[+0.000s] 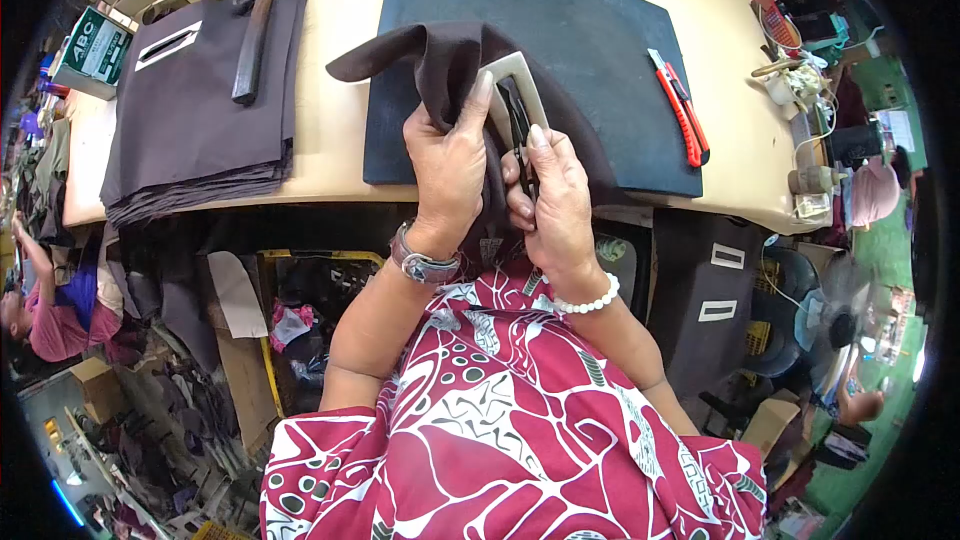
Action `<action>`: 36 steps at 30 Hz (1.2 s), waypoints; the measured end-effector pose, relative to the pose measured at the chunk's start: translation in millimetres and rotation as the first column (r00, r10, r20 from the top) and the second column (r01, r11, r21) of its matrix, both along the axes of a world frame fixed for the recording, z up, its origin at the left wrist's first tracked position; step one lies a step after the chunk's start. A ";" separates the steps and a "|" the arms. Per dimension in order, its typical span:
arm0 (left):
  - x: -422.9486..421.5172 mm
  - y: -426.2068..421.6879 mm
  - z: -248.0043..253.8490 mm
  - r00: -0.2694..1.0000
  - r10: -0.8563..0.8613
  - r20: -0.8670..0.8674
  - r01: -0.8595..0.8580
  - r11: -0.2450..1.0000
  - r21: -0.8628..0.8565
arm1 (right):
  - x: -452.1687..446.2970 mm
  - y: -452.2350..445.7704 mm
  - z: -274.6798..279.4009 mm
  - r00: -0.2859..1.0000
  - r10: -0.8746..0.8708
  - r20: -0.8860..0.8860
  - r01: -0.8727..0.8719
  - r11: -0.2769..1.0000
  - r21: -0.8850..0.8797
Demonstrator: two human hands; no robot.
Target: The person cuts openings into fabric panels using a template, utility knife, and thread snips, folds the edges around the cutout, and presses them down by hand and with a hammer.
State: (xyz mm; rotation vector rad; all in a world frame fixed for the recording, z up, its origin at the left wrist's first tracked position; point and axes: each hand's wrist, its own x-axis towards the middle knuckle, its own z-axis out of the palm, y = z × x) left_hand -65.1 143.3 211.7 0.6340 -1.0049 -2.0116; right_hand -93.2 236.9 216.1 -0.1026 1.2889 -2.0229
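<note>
A piece of dark brown cloth [448, 65] with a cream rectangular patch [537, 90] hangs raised over a dark board. My left hand [447, 165] is closed on it, thumb pressed on the patch's left side and the cloth bunched behind the fingers. My right hand [560, 190] is closed around slim black tool, apparently thread snips [519, 125], which lies along the opening in the patch. The right thumb tip rests at the patch's lower right edge. My fingers hide part of the tool and the cloth's lower side.
A dark cutting board [600, 50] bears a red utility knife [680, 110]. To the left, a hammer [254, 45] lies on stacked dark cloth [200, 130], near a green ABC box [92, 50]. Cloth with two cream patches [700, 270] hangs at right. Other people sit at both sides.
</note>
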 end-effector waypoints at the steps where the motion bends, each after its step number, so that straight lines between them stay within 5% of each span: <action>1: 1.2 0.9 -1.8 1.000 -0.004 0.006 0.004 1.000 -0.001 | 0.4 -0.6 -0.8 1.000 -0.007 -0.012 0.007 1.000 -0.002; 14: 4.7 16.9 5.1 0.999 -0.033 -0.038 0.033 0.999 -0.016 | -4.8 -0.4 -3.1 0.986 -0.123 -0.115 0.112 0.989 -0.096; 30: 0.2 3.7 11.2 0.992 -0.129 0.008 0.129 0.991 -0.021 | -13.3 21.2 7.7 0.979 -0.014 -0.203 -0.007 0.994 -0.105; 32: 2.1 -0.4 18.4 0.984 -0.179 -0.013 0.179 0.984 0.016 | -16.3 26.9 18.7 0.765 -0.012 -0.644 0.087 0.993 0.085; 33: 3.4 -1.7 20.2 0.980 -0.201 -0.007 0.201 0.980 0.002 | -25.0 32.4 22.4 0.541 0.102 -0.834 0.152 0.964 0.217; 36: 7.8 -5.2 23.3 0.963 -0.270 0.011 0.271 0.961 -0.054 | -54.7 28.8 29.7 -0.010 0.199 -0.980 0.225 0.955 0.191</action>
